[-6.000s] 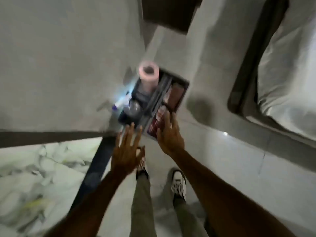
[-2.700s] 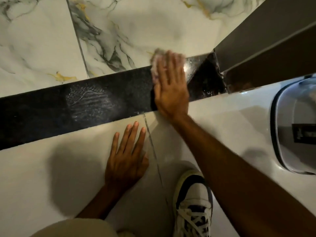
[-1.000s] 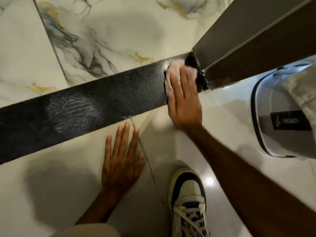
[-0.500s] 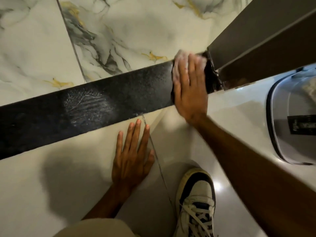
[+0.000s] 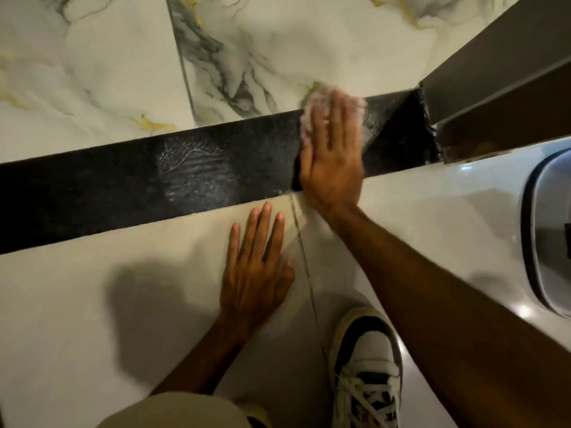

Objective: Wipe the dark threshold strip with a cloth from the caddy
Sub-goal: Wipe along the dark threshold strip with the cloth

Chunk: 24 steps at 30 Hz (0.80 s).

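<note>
Threshold strip: the dark threshold strip (image 5: 123, 183) runs across the floor from the left edge to the door frame (image 5: 494, 88) at the right, between the marbled tiles (image 5: 92, 72) behind it and the plain light floor (image 5: 92, 304) in front.
Smudge: a pale, streaky patch (image 5: 191, 168) shows on the strip, left of the wiping hand.
Cloth: a pale pinkish cloth (image 5: 312, 103) lies on the strip near its right end; only its far and left edges show, the rest is hidden under the hand. Its edges are blurred.
Right hand: the right hand (image 5: 332, 156) lies flat on the cloth with fingers straight and close together, pressing it on the strip; it does not grip around it.
Left hand: the left hand (image 5: 255, 270) rests palm down on the plain floor just in front of the strip, fingers stretched, holding nothing.
Shoe: a white and black sneaker (image 5: 366, 372) stands on the floor under the right forearm.
Container: a grey rounded container (image 5: 550, 230) is cut by the right edge.
</note>
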Tool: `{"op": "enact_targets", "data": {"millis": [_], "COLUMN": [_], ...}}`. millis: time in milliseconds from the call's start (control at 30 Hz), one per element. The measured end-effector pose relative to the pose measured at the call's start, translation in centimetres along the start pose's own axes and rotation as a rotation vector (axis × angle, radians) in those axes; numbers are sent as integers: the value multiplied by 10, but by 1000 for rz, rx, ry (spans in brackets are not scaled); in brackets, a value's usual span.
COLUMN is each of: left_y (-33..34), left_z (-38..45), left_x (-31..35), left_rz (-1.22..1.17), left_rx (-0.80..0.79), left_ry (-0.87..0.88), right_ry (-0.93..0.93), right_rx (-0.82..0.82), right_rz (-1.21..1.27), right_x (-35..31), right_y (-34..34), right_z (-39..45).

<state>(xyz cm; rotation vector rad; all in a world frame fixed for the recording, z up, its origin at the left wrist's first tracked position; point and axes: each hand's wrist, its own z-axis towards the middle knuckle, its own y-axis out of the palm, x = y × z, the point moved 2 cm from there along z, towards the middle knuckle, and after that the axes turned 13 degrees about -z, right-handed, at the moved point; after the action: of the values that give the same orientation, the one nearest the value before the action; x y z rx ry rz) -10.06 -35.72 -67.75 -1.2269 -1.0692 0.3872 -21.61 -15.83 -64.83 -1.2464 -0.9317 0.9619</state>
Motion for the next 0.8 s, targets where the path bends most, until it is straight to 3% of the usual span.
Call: {"op": "enact_targets", "data": {"millis": [67, 167, 300, 433, 533, 633, 700, 800], "left_y": [-5, -23, -41, -37, -36, -37, -40, -42], "left_z": [-15, -46, -69, -69, -70, -72, -72, -70], "left_x": [-10, -38, -67, -67, -70, -71, -68, -66], "left_rz": [-24, 26, 36, 1, 14, 11, 6, 5], "left_rx": [-38, -95, -31, 27, 38, 16, 10, 20], "left_ry": [38, 115, -49, -112, -145, -190, -207, -222], "right_ry": [-221, -304, -82, 140, -105, -420, -446, -338], "right_rx": [-6, -93, -128, -6, -13, -37, -65, -146], "right_rz": [83, 56, -58, -109, 84, 132, 133, 21], "right_x": [-11, 25, 64, 1, -73, -94, -69, -30], "right_y": [-4, -20, -25, -11, -6, -13, -22, -29], "right_z": [-31, -103, -107, -32, -2, -45, -87, -116]}}
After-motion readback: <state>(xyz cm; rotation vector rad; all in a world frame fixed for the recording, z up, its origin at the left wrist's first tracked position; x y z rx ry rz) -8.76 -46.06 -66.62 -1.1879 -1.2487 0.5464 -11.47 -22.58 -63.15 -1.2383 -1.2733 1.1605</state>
